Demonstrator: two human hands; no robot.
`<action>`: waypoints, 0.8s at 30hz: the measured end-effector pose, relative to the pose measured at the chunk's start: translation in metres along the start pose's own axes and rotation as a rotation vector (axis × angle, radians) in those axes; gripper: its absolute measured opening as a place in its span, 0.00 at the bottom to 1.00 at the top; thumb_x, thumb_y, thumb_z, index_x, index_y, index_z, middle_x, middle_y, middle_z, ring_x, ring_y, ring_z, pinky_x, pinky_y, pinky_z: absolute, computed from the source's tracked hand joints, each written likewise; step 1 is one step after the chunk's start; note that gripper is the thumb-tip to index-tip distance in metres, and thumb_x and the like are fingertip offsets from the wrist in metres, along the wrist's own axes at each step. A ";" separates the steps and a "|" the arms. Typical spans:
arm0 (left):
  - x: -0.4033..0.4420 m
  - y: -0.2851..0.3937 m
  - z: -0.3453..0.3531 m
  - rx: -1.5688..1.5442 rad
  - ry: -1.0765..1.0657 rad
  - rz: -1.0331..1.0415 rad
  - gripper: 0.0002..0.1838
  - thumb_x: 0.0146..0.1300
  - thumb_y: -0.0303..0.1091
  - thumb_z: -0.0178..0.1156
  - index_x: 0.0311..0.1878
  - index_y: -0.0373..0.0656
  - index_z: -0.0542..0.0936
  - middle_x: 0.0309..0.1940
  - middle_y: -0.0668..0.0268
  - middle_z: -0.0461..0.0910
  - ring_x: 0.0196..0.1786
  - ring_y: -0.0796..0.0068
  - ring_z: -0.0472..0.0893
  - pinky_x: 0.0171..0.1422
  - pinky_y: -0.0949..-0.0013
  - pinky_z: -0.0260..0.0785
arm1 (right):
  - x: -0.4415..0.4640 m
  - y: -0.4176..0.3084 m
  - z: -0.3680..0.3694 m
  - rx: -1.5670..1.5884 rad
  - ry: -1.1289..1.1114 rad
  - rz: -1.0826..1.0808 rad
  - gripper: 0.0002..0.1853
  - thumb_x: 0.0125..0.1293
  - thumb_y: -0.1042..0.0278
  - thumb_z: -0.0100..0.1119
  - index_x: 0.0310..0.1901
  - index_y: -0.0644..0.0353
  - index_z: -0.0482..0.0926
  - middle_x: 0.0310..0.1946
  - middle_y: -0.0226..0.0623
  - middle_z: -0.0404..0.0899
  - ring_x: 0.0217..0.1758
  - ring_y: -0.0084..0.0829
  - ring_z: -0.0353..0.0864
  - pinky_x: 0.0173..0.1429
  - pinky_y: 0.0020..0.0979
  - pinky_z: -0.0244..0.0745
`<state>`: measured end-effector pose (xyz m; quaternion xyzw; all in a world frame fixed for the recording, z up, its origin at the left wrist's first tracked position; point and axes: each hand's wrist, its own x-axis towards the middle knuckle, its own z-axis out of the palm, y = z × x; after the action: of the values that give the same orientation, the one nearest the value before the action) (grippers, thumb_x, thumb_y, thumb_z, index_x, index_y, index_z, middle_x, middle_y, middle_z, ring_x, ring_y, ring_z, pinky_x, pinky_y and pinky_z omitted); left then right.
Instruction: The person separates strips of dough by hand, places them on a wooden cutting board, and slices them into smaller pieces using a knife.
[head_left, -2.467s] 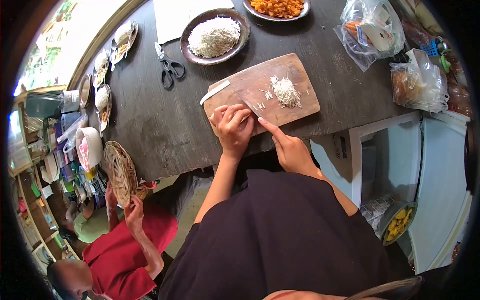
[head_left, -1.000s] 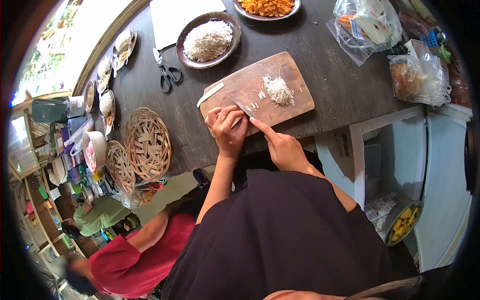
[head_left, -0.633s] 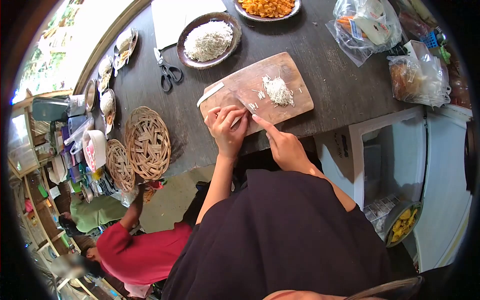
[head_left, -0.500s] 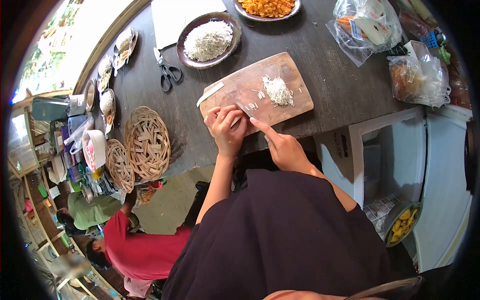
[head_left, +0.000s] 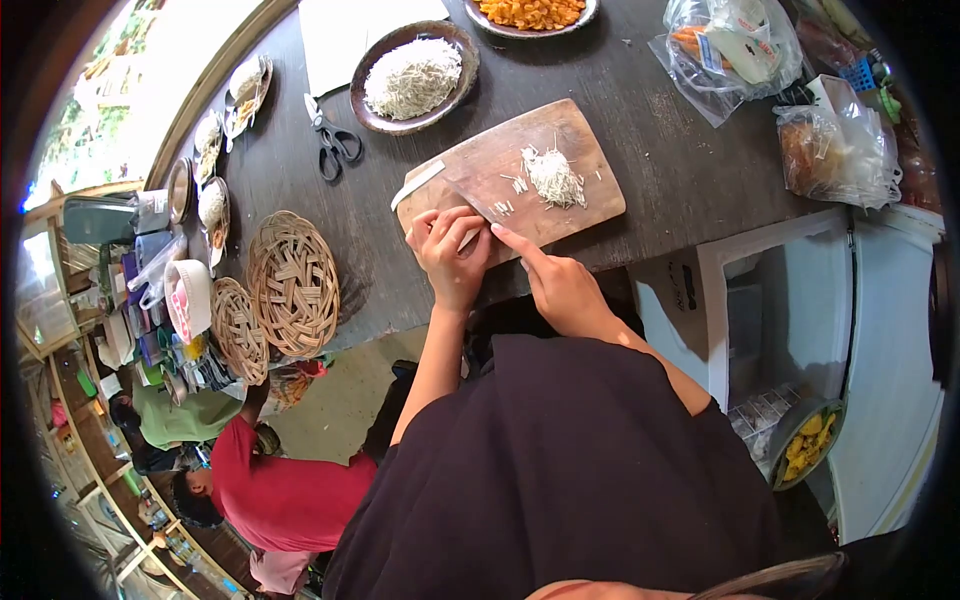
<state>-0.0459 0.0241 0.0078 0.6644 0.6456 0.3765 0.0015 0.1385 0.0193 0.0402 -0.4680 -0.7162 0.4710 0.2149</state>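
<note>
A wooden cutting board (head_left: 545, 215) lies at a slant near the table's front edge. On its near left part, my left hand (head_left: 452, 258) is closed with curled fingers over a pale piece that they mostly hide. My right hand (head_left: 565, 292) grips a knife (head_left: 481, 204), its index finger stretched along the top; the handle is hidden and the blade lies close to the left fingertips. A heap of thin white shreds (head_left: 555, 178) rests on the board, with a few loose strips beside it. One longer white slice (head_left: 420, 180) lies along the board's left edge.
Beyond the board stand a bowl of white shreds (head_left: 415, 80) and a plate of orange pieces (head_left: 530, 12). Black-handled scissors (head_left: 338, 148) and woven baskets (head_left: 293, 285) are leftward. Plastic bags (head_left: 730, 55) lie at right. Two people (head_left: 280, 500) are at lower left.
The right index fingertip has shifted slightly left, closer to the left hand. The view has moved a little. The heap of shreds looks the same.
</note>
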 end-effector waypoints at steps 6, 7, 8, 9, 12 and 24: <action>0.000 0.000 0.001 -0.004 -0.007 -0.003 0.08 0.48 0.32 0.74 0.33 0.50 0.85 0.41 0.76 0.85 0.51 0.64 0.76 0.61 0.60 0.60 | -0.011 0.008 0.000 0.074 0.038 -0.026 0.30 0.73 0.77 0.49 0.75 0.43 0.66 0.33 0.61 0.81 0.37 0.59 0.83 0.41 0.51 0.75; 0.000 0.001 0.001 0.001 -0.002 -0.007 0.08 0.48 0.32 0.74 0.33 0.50 0.85 0.41 0.76 0.85 0.51 0.64 0.76 0.61 0.60 0.60 | -0.011 0.010 -0.001 0.073 0.036 -0.026 0.30 0.73 0.77 0.49 0.75 0.43 0.66 0.33 0.61 0.81 0.37 0.59 0.83 0.41 0.51 0.75; 0.000 0.001 0.002 0.005 0.002 -0.011 0.08 0.48 0.32 0.74 0.33 0.51 0.85 0.40 0.77 0.85 0.51 0.64 0.76 0.61 0.60 0.60 | -0.012 0.012 -0.001 0.074 0.049 -0.036 0.31 0.73 0.76 0.49 0.76 0.40 0.65 0.30 0.60 0.81 0.35 0.58 0.84 0.40 0.52 0.76; 0.000 0.000 0.002 0.005 0.002 -0.013 0.08 0.48 0.32 0.74 0.33 0.51 0.85 0.40 0.77 0.85 0.51 0.64 0.76 0.61 0.60 0.60 | -0.012 0.013 0.000 0.076 0.061 -0.047 0.32 0.73 0.74 0.50 0.76 0.38 0.63 0.26 0.59 0.81 0.33 0.57 0.84 0.39 0.54 0.77; 0.000 -0.002 0.002 -0.005 -0.008 -0.007 0.08 0.47 0.32 0.74 0.32 0.50 0.85 0.40 0.77 0.85 0.51 0.64 0.76 0.61 0.60 0.60 | -0.015 0.016 0.004 0.031 0.023 -0.071 0.33 0.73 0.74 0.50 0.77 0.37 0.63 0.25 0.58 0.80 0.31 0.56 0.84 0.37 0.53 0.78; 0.000 0.001 0.002 -0.003 0.004 0.007 0.08 0.48 0.31 0.73 0.31 0.51 0.84 0.40 0.78 0.85 0.50 0.64 0.76 0.61 0.60 0.59 | -0.007 -0.001 0.000 -0.049 -0.051 0.039 0.30 0.73 0.78 0.49 0.75 0.44 0.67 0.37 0.60 0.82 0.38 0.58 0.84 0.42 0.49 0.77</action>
<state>-0.0446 0.0252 0.0070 0.6658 0.6428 0.3789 0.0001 0.1415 0.0131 0.0420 -0.4747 -0.7235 0.4694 0.1757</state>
